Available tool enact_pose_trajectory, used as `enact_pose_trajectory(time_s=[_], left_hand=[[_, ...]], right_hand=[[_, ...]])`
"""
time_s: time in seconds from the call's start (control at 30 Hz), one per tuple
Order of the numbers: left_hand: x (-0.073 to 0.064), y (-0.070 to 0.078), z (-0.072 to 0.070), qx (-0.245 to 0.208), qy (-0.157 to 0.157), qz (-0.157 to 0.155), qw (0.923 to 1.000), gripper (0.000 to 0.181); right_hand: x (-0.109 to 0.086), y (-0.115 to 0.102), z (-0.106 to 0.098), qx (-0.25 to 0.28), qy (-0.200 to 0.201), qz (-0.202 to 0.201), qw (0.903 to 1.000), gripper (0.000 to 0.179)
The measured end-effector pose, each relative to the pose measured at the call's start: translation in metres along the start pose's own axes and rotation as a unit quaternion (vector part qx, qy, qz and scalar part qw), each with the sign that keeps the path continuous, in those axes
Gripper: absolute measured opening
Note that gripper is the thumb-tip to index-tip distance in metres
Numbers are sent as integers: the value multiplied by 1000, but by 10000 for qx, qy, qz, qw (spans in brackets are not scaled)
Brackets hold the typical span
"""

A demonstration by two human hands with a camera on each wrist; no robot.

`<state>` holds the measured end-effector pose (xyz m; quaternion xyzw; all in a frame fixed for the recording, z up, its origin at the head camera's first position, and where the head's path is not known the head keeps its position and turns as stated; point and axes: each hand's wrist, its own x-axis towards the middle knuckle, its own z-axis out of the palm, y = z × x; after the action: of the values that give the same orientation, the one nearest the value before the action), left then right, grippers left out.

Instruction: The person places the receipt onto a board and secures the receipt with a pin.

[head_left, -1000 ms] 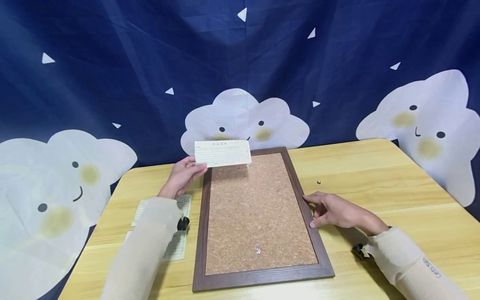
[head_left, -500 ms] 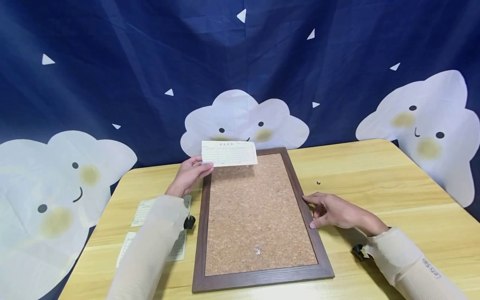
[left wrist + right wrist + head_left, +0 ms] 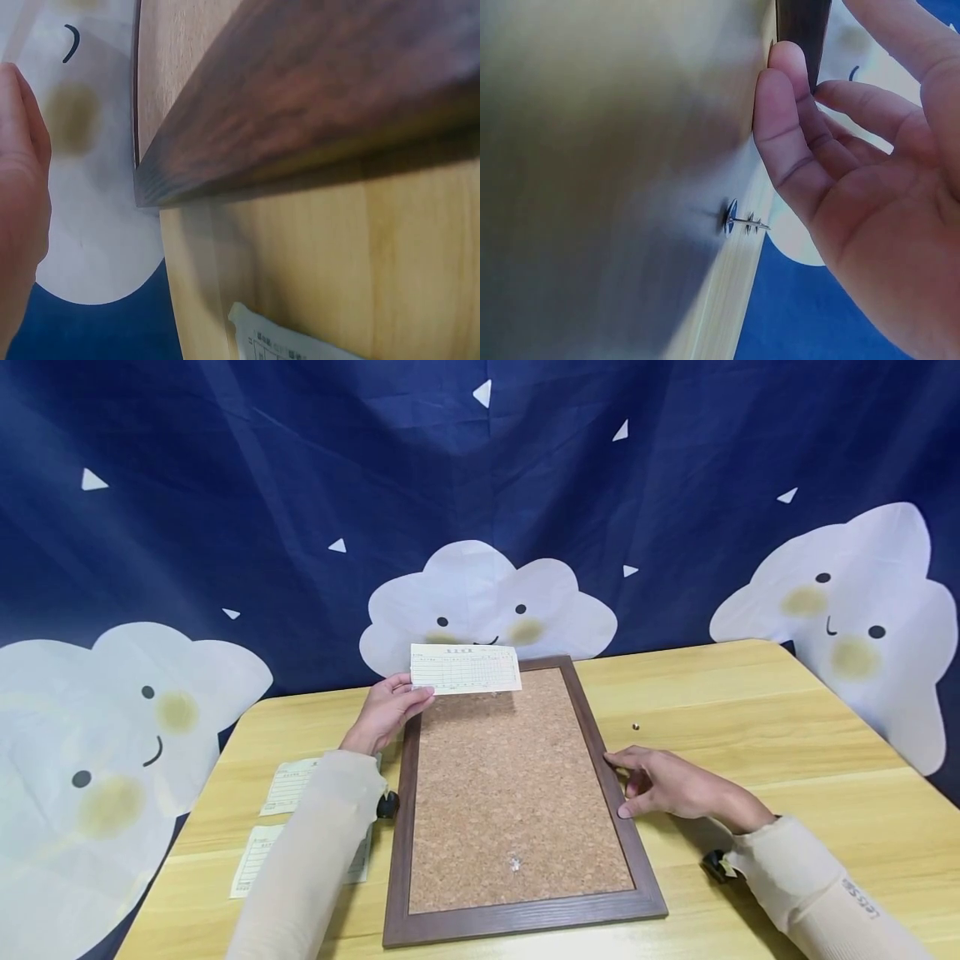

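My left hand (image 3: 386, 712) pinches a printed paper form (image 3: 465, 669) by its lower left corner, thumb on the front. The form overlaps the top of the cork board (image 3: 517, 777) in its dark wooden frame. At the left edge of the left wrist view only part of that hand shows, with the form out of sight. My right hand (image 3: 663, 781) touches the board's right frame side with index finger and thumb tips, its fingers loosely bent. Beside it a thumbtack (image 3: 735, 219) stands point up on the table.
Several more printed slips (image 3: 288, 787) lie left of the board, partly under my left forearm. A small shiny bit (image 3: 515, 863) sits low on the cork. Behind the wooden table (image 3: 750, 710) hangs a blue cloud-print curtain (image 3: 480, 460).
My left hand has carried the form a little to the right along the top of the board, uncovering more of the slips. My right hand has stayed at the frame.
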<state>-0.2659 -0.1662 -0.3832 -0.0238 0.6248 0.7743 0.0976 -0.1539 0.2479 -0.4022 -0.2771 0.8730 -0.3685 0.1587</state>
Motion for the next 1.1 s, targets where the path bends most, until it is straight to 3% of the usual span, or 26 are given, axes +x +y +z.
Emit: enact_pose_trajectory(time_s=[0.5,1.1], left_hand=[[5,2,10,427,68,-357,9984,42],[8,-9,25,395,81,-524,9978,41]], right_hand=[[0,-1,0,83,25,73,9999,83],[0,-1,1,160,-3,164,9997,84]])
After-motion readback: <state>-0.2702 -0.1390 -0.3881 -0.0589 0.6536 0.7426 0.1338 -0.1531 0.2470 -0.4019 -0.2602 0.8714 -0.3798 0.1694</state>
